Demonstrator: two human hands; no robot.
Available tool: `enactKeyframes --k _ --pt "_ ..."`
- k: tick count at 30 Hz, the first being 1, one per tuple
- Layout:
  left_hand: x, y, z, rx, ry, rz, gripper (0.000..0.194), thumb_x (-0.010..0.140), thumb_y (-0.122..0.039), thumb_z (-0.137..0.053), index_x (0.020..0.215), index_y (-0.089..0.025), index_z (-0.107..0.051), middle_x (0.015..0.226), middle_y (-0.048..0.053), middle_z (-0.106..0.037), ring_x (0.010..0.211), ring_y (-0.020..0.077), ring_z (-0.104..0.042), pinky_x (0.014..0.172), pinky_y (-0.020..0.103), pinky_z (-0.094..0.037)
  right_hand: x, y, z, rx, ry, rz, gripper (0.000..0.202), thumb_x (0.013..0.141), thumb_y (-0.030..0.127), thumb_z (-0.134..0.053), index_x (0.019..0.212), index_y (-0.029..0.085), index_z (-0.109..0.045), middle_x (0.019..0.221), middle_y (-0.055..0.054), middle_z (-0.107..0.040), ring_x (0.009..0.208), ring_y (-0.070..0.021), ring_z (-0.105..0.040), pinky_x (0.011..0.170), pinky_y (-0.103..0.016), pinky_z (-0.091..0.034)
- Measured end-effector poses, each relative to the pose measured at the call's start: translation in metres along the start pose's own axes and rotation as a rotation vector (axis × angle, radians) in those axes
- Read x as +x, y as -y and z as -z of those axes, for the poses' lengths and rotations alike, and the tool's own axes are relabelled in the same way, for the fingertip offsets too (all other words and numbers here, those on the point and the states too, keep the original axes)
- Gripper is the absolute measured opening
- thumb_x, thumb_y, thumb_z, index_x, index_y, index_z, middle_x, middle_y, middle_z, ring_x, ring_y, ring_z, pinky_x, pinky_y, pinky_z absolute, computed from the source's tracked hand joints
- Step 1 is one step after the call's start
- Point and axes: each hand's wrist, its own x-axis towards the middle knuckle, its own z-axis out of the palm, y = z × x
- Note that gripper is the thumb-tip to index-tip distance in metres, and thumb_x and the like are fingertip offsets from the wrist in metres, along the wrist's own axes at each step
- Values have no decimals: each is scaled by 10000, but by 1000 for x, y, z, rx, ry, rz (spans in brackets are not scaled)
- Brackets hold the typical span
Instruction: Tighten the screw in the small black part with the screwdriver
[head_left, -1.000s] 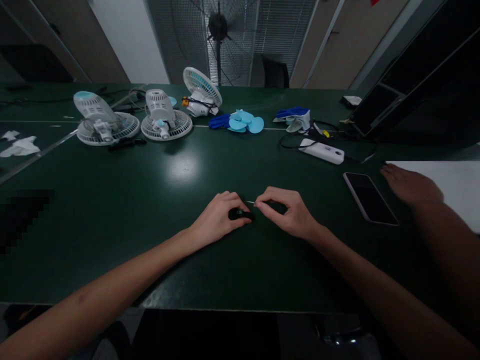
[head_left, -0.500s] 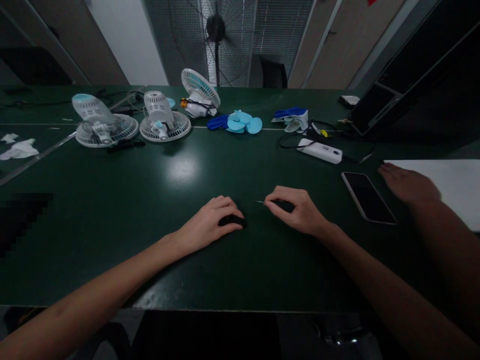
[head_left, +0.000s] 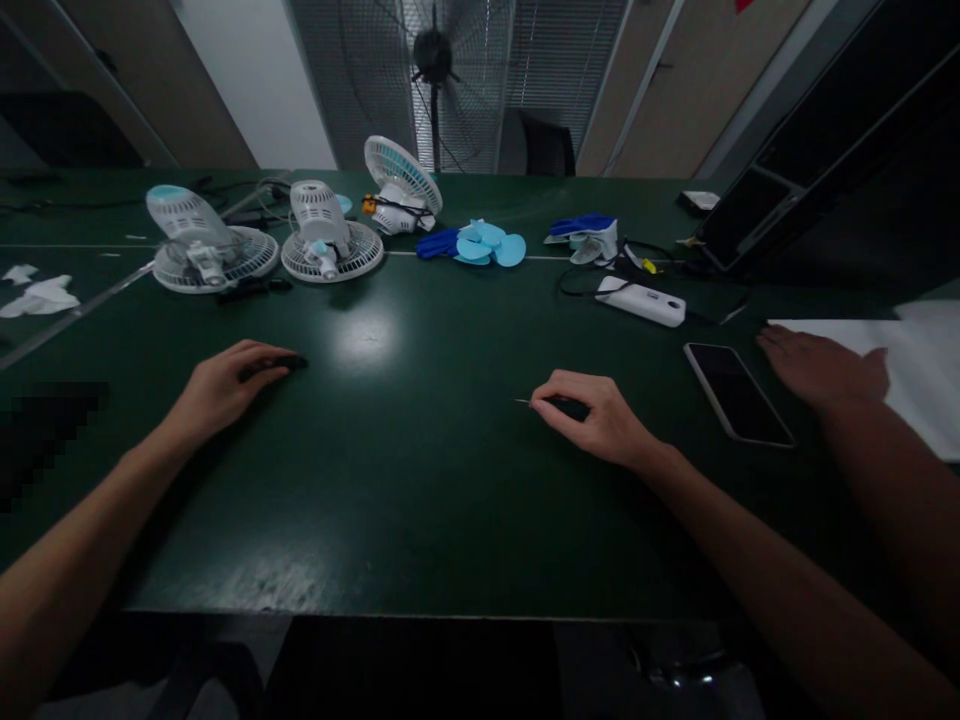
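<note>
My left hand [head_left: 232,385] rests low over the table's left part, its fingers closed around a small black object [head_left: 294,361] mostly hidden by them. What kind of object it is I cannot make out. Right of the table's middle, my right hand [head_left: 589,415] grips a small screwdriver [head_left: 570,407] by its black handle. The thin metal shaft sticks out past the fingertips and points left. A phone [head_left: 739,395] with a dark screen lies to the right of that hand.
Small white fans [head_left: 330,235] stand along the far left side. Farther back lie light-blue fan blades [head_left: 491,245], work gloves [head_left: 585,235] and a white power strip [head_left: 641,302]. At right, another person's hand [head_left: 821,370] rests by white paper [head_left: 926,385]. The table's front edge [head_left: 420,615] runs below.
My left hand has moved left and slightly away from me, carrying the small black object. My right hand stays in place with the screwdriver. At far right, the paper's upper edge has lifted.
</note>
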Motion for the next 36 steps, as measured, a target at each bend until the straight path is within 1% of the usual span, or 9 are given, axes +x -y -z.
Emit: enactKeyframes --k 7,10,14,16,19,23,28,31,36 --pt "-6 10 5 107 -76 90 553 978 -577 -531 1351 -188 -654 1277 73 -635 1032 226 -638 925 325 -500 1 1 1 -8 9 -12 176 1025 291 -602 1058 186 -739 957 -61 -729 841 -190 -672 750 -350 -538" --pt "-9 15 12 74 -48 161 651 935 -670 -554 1367 -190 -644 1262 73 -650 1021 226 -651 929 330 -514 1 1 1 -20 9 -8 179 1020 299 -606 1056 190 -743 958 -64 -735 839 -193 -676 743 -345 -539" --pt "-14 26 22 -3 -33 215 844 795 -821 -623 1389 -222 -616 1264 57 -688 1064 240 -672 954 340 -528 1 -1 1 -25 3 -2 185 1018 302 -606 1061 189 -746 962 -66 -739 839 -193 -678 744 -342 -543" --pt "-16 30 25 22 -30 231 813 765 -863 -606 1322 -272 -647 1283 28 -683 1081 243 -670 974 354 -527 0 -1 1 -21 12 -6 192 1024 308 -600 1072 190 -745 974 -66 -738 850 -194 -677 751 -347 -546" --pt "-17 35 28 131 -70 231 708 775 -888 -543 1111 -291 -725 1235 -12 -684 1067 241 -662 993 362 -515 -1 -2 1 -6 18 -11 189 1029 309 -600 1081 194 -740 983 -64 -735 865 -195 -677 766 -351 -548" --pt "-17 39 28 203 -111 225 573 826 -800 -556 981 -281 -739 1125 -28 -700 992 234 -668 943 360 -522 -1 -1 1 4 18 -14 186 1026 306 -604 1076 188 -739 980 -60 -731 861 -190 -677 762 -345 -549" --pt "-19 38 26 223 -117 302 360 880 -567 -613 1067 -274 -707 1067 -34 -714 881 200 -666 836 316 -528 -1 -1 1 5 25 -14 184 1028 304 -601 1071 187 -736 986 -62 -728 868 -190 -675 763 -348 -550" --pt "-23 32 23 135 -217 337 365 883 -519 -648 1142 -265 -690 1054 -49 -738 926 182 -686 870 293 -534 0 -1 1 -2 20 -10 181 1024 301 -605 1067 186 -739 980 -61 -730 863 -190 -679 768 -348 -550" --pt "-23 14 14 -57 -353 262 421 863 -487 -709 1178 -207 -708 1141 15 -764 1033 206 -712 964 327 -544 0 0 1 3 29 -24 196 1026 310 -600 1060 181 -743 988 -62 -732 868 -189 -681 762 -344 -549"
